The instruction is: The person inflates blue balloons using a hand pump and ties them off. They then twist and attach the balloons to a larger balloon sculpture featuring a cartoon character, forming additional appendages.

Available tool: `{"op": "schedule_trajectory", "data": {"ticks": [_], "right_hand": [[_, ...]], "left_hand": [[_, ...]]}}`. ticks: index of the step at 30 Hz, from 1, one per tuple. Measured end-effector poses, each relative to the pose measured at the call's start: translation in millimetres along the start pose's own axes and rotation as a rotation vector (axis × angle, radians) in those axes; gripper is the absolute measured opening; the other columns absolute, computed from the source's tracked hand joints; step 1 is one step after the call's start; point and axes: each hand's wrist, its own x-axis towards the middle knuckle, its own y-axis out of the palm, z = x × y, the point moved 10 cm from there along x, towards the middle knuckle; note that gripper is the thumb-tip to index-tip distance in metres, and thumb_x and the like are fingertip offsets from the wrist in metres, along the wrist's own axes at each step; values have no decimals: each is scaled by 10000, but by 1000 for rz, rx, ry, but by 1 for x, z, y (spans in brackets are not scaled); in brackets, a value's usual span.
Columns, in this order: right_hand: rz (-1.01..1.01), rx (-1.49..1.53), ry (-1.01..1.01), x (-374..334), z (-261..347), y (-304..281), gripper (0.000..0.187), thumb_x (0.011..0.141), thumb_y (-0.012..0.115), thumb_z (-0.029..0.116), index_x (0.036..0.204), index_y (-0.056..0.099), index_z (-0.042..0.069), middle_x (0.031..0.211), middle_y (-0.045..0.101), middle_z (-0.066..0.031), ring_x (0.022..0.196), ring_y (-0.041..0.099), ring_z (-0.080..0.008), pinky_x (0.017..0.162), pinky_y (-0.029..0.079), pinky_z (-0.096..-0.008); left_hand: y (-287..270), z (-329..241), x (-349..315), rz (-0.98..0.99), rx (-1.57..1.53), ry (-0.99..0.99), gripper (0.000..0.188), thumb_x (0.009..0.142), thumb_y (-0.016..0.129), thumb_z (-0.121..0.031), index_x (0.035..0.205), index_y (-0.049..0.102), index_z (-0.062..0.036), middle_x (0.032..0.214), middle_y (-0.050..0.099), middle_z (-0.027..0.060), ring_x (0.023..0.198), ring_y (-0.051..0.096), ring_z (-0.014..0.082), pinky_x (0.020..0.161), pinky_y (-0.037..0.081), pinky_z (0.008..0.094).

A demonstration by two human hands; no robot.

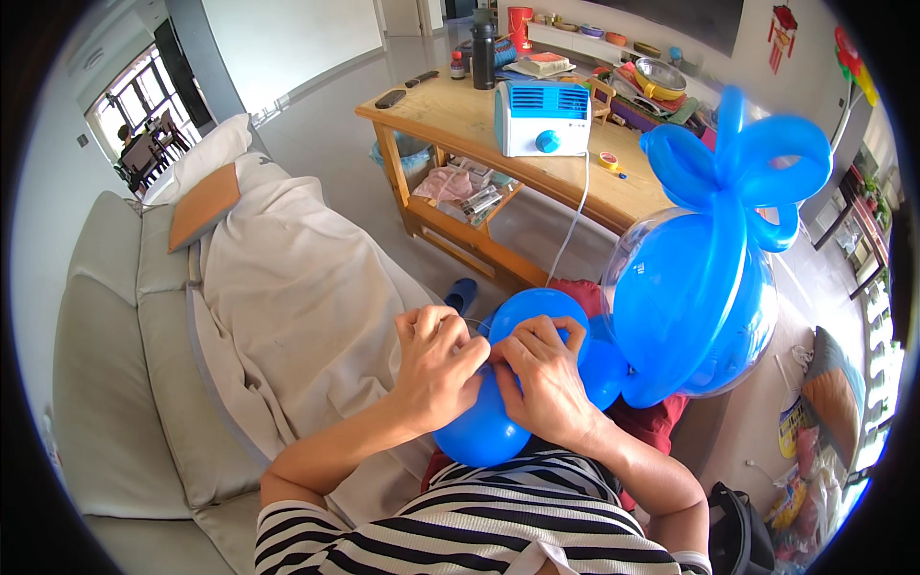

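Observation:
My left hand (436,362) is closed in a pinch, with a thin pale string (471,323) curving out by its fingertips. Beside it, my right hand (548,374) pinches with bent fingers at the joint between blue balloons; what it grips is hidden. One round blue balloon (484,426) lies below the hands against my striped shirt, and another blue balloon (539,311) bulges just beyond them. A smaller blue balloon (604,374) touches this cluster on the right. Next to it stands a large clear balloon (767,331) with blue inside, topped by a blue balloon bow (733,172).
Ahead is a wooden table (441,120) with a white-and-blue fan (543,120), a black bottle (482,56) and yellow tape (609,160). A sofa with a beige cover (297,259) runs along the left. Plastic packages (810,498) and a black bag (738,532) lie at lower right.

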Motion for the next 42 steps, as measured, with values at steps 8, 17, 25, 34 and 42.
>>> {"op": "schedule_trajectory", "data": {"ticks": [8, 17, 25, 34, 42], "right_hand": [[-11, 87, 21, 14, -1, -14, 147, 744, 626, 43, 883, 644, 86, 783, 627, -6, 827, 557, -173, 895, 267, -460], [-276, 162, -6, 11, 5, -49, 144, 694, 659, 18, 815, 646, 94, 801, 602, -37, 866, 588, -181, 897, 320, -413], [-180, 637, -60, -1, 13, -56, 143, 777, 519, -55, 849, 549, 65, 878, 619, -56, 906, 510, -213, 866, 346, -354], [-158, 1067, 101, -13, -32, -57, 129, 958, 341, 95, 839, 379, 61, 756, 474, -52, 676, 389, -90, 638, 353, -225], [-191, 522, 92, 11, -24, -92, 27, 912, 429, 14, 894, 437, -5, 700, 521, -115, 607, 523, -154, 530, 408, -292]], "left_hand": [[-21, -13, -2, -200, -64, 209, 205, 464, 610, 3, 612, 484, -63, 765, 514, 51, 745, 497, 245, 713, 295, 402], [-21, 13, 8, -209, -633, -101, 215, 606, 636, 96, 710, 523, -54, 803, 572, 79, 782, 560, 237, 731, 417, 349], [-9, 18, 5, -177, -1114, -254, 235, 691, 642, 112, 776, 486, -42, 855, 601, 119, 868, 571, 228, 800, 441, 351], [4, 72, 0, -336, -1380, -430, 180, 819, 615, -17, 786, 443, -60, 827, 625, 120, 803, 570, 169, 764, 473, 303], [1, 76, 43, -189, -1010, -460, 253, 871, 580, -99, 744, 362, -88, 695, 489, 33, 657, 473, 81, 563, 422, 196]]}}
